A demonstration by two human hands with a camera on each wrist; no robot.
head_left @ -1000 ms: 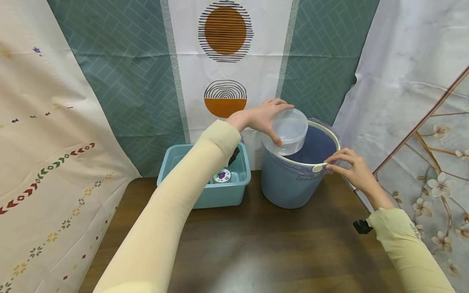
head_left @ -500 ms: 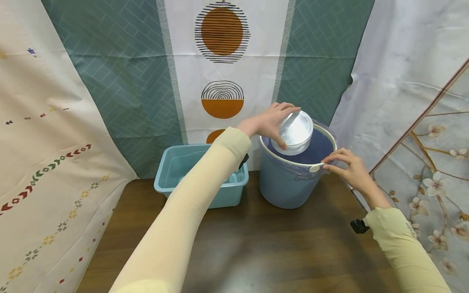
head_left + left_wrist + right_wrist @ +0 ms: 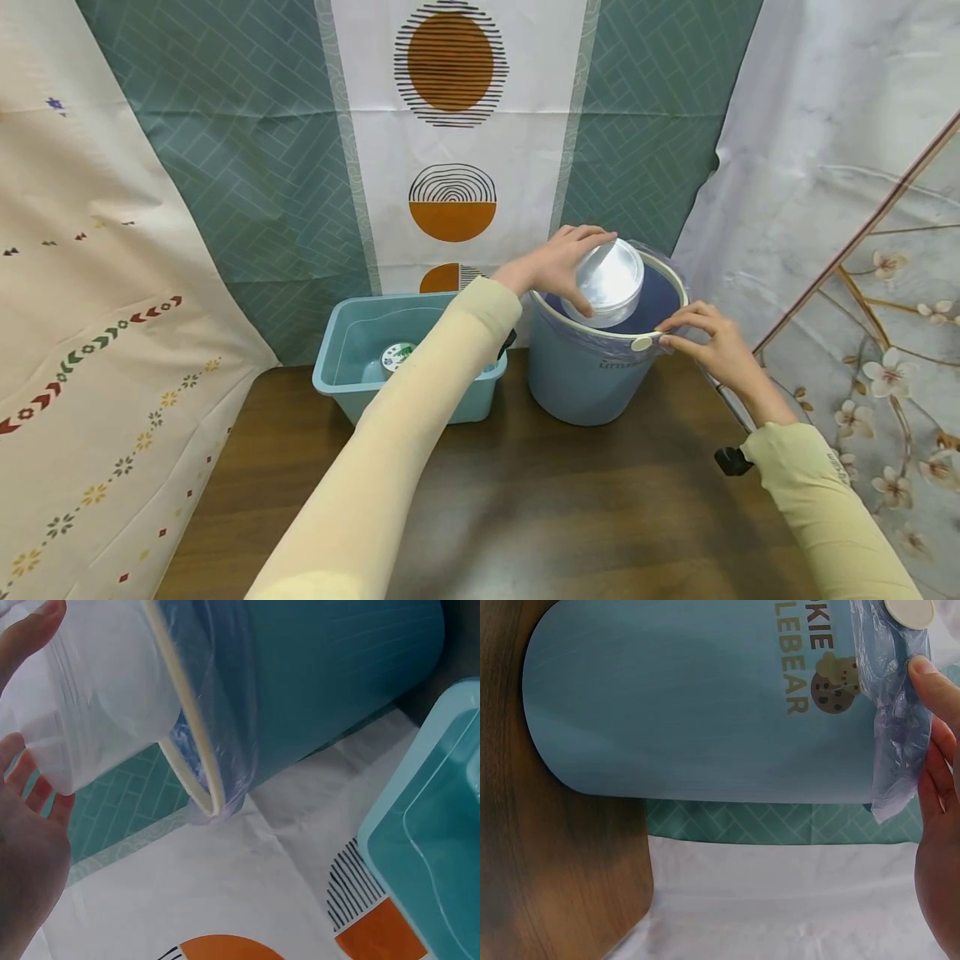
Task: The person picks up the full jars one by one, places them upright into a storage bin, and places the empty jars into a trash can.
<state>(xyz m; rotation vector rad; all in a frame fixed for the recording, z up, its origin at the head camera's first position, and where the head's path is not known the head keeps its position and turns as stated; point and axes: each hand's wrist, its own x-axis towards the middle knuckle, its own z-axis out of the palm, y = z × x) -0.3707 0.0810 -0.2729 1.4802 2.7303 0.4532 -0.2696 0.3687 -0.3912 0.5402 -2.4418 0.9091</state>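
Observation:
My left hand (image 3: pixel 558 265) grips a clear round plastic tub (image 3: pixel 611 279), thumb on the near side and fingers across the far side. The tub is tilted in the mouth of a blue trash bin (image 3: pixel 585 379). In the left wrist view the clear tub (image 3: pixel 112 682) overlaps the bin's cream rim (image 3: pixel 184 694); whether they touch I cannot tell. My right hand (image 3: pixel 708 337) pinches the bin's front right rim, over its clear plastic liner (image 3: pixel 892 727). The liner hangs outside the rim. The bin's bottom is hidden.
Left of the bin stands a teal basin (image 3: pixel 352 387) holding a round item with a printed label (image 3: pixel 397 357); my left arm hides part of it. Both containers stand on a dark wooden table (image 3: pixel 570 508). A patterned cloth (image 3: pixel 262 167) hangs close behind them.
My left hand has carried the clear tub rightward, then lowered it into the bin's mouth. The right hand keeps its hold on the rim. The labelled item in the basin has come into view.

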